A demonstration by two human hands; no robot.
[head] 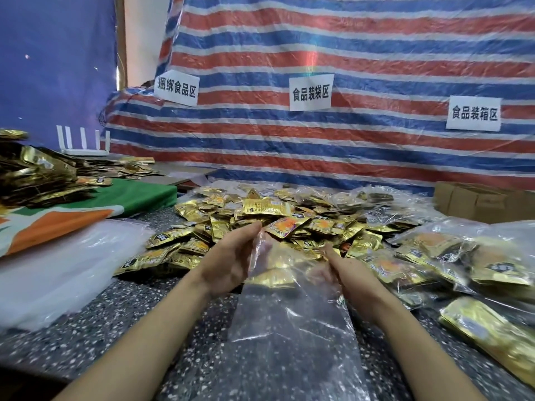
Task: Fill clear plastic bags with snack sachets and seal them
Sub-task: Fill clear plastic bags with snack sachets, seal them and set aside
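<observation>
A clear plastic bag (289,314) lies on the speckled table in front of me, its mouth facing a big heap of gold snack sachets (260,215). My left hand (231,259) holds the bag's left rim, fingertips reaching the heap's near edge. My right hand (344,273) grips the right rim, its fingers seen dimly through the plastic and one finger pointing at the heap. A gold sachet (272,277) shows through the plastic near the mouth; I cannot tell whether it is inside or under the bag.
Filled clear bags of sachets (451,261) are piled at the right, with a cardboard box (480,201) behind them. A stack of empty clear bags (58,273) lies at the left, beside a green and orange cloth (95,206) bearing more sachets. A striped tarp (318,134) closes off the back.
</observation>
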